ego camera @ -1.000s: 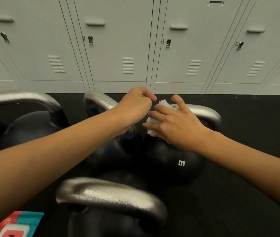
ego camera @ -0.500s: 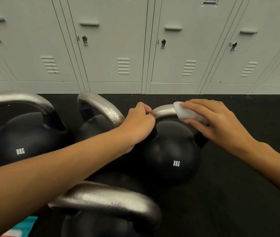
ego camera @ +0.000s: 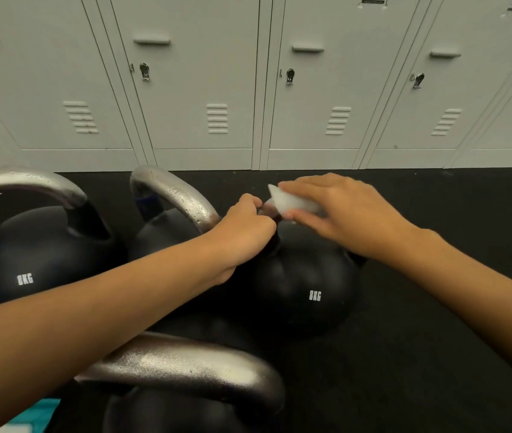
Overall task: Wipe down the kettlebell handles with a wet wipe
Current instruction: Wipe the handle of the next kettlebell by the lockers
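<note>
At far left, a kettlebell (ego camera: 29, 264) is cut off by the frame; our forearm hides much of the next one (ego camera: 167, 226). Our left hand (ego camera: 242, 229) curls round the handle of the 8KG kettlebell (ego camera: 307, 292). Our right hand (ego camera: 342, 210) pinches the wet wipe (ego camera: 289, 203) over that handle, mostly hidden. Lockers (ego camera: 198, 89) behind.

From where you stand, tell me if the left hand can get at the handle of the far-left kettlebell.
Probably yes. The left hand grips the right kettlebell's handle, so it must let go first; the far-left handle stands bare with nothing over it.
</note>
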The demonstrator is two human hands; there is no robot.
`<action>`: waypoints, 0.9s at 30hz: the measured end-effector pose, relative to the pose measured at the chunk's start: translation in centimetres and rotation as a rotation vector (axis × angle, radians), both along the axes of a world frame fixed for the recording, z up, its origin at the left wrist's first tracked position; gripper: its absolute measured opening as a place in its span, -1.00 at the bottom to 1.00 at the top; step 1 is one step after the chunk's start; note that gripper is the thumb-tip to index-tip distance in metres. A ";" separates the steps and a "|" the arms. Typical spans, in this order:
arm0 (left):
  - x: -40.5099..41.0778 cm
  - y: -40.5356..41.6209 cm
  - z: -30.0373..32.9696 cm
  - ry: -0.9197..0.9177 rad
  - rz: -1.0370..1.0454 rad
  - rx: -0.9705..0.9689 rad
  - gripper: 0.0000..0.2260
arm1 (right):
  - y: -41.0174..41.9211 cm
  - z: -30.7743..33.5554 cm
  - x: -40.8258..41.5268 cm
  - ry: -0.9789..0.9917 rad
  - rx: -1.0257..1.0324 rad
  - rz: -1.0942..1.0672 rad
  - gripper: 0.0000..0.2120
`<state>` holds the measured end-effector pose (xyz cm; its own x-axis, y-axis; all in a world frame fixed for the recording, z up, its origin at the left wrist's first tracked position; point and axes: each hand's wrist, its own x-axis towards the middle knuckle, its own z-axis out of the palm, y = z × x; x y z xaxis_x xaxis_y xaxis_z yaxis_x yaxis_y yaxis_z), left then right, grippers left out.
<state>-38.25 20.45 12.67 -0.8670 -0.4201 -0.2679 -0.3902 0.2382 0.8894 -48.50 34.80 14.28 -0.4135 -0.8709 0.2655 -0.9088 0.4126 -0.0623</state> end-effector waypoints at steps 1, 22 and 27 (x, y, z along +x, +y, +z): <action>0.1 0.0 0.0 -0.002 -0.007 0.005 -0.63 | 0.6 0.5 -0.2 -0.108 -0.023 -0.059 -0.57; -0.1 -0.9 -0.1 -0.033 -0.033 0.050 -0.65 | -2.7 2.0 -0.8 -0.239 0.258 -0.145 -0.60; 0.1 -0.8 -0.3 -0.026 -0.141 -0.146 -0.72 | 2.7 1.0 -2.2 -0.533 -0.047 -0.258 -0.57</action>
<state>-38.13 19.67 12.36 -0.9136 -0.3315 -0.2356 -0.3661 0.4178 0.8315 -50.74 37.47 15.32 -0.6974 -0.7167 -0.0006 -0.6179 0.6017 -0.5061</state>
